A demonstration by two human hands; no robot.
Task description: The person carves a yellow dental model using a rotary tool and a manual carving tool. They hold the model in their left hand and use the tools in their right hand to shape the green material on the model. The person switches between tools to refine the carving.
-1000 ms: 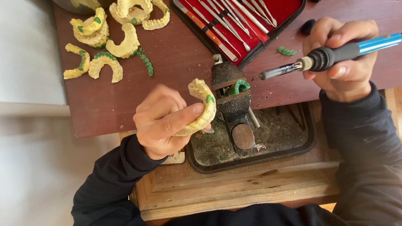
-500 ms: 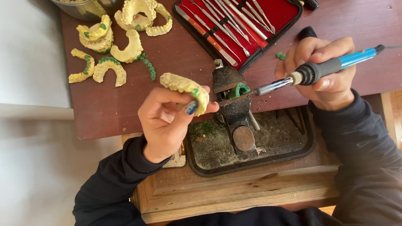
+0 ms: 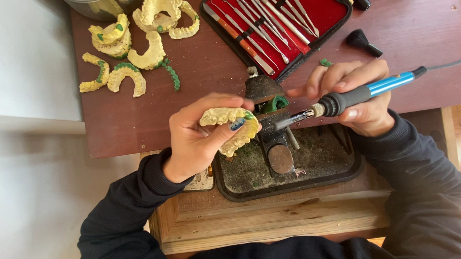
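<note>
My left hand (image 3: 196, 139) grips a yellow plaster dental cast (image 3: 230, 127) with a bit of green wax on it, holding it over the left side of a dark tray (image 3: 319, 180). My right hand (image 3: 354, 98) holds an electric wax tool (image 3: 356, 95) with a black grip, a blue handle and a cord. Its metal tip points left, close beside the cast, over a dark metal burner stand (image 3: 270, 127) in the tray. A piece of green wax (image 3: 275, 103) lies on that stand.
Several yellow dental casts (image 3: 129, 50) with green wax lie at the table's far left, by a metal bowl (image 3: 100, 4). A red-lined case of metal instruments (image 3: 274, 20) lies open behind the stand. A small black cap (image 3: 361, 40) sits to its right.
My left hand has turned the cast and brought it rightward toward the stand. My right hand has swung the tool's tip left and down until it is near the cast.
</note>
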